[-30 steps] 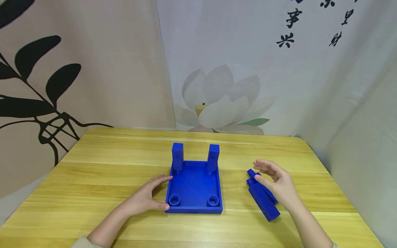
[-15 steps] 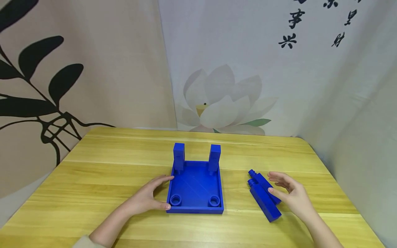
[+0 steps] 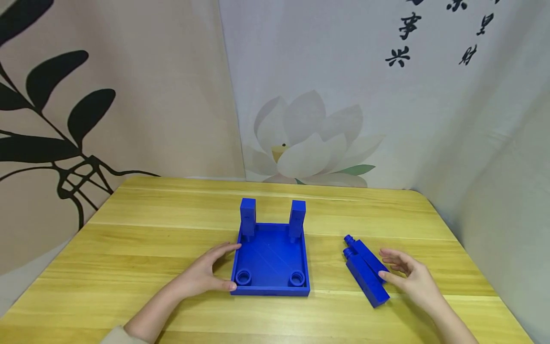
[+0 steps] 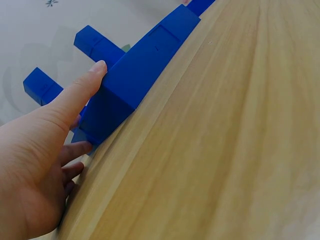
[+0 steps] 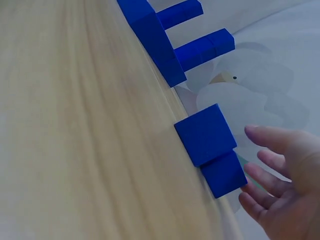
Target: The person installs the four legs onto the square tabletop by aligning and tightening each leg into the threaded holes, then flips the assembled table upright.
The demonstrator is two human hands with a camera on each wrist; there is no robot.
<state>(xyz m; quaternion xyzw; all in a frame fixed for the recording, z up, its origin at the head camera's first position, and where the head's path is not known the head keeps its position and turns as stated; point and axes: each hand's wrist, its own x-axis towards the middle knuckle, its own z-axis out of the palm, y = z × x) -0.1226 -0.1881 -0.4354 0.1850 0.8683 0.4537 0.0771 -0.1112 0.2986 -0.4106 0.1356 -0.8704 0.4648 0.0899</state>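
Note:
A shallow blue tray-like base [image 3: 272, 258] lies on the table, with two square blue posts [image 3: 248, 217] upright at its far corners and two round sockets [image 3: 243, 277] at its near ones. My left hand [image 3: 199, 274] rests at the base's left side, thumb at the near corner and a fingertip on the left wall; the left wrist view shows the thumb [image 4: 82, 90] on the rim. Two loose blue posts [image 3: 366, 279] with threaded-looking ends lie side by side to the right. Just right of them is my right hand [image 3: 412, 282], fingers loosely bent and holding nothing.
The wooden table [image 3: 172, 239] reaches back to a cloth backdrop [image 3: 318, 71] printed with a lotus, leaves and black characters. More pale cloth [image 3: 507, 181] hangs along the right side.
My right hand has drawn back to the right and nearer me, from over the loose posts to beside them. The left hand keeps its place on the base.

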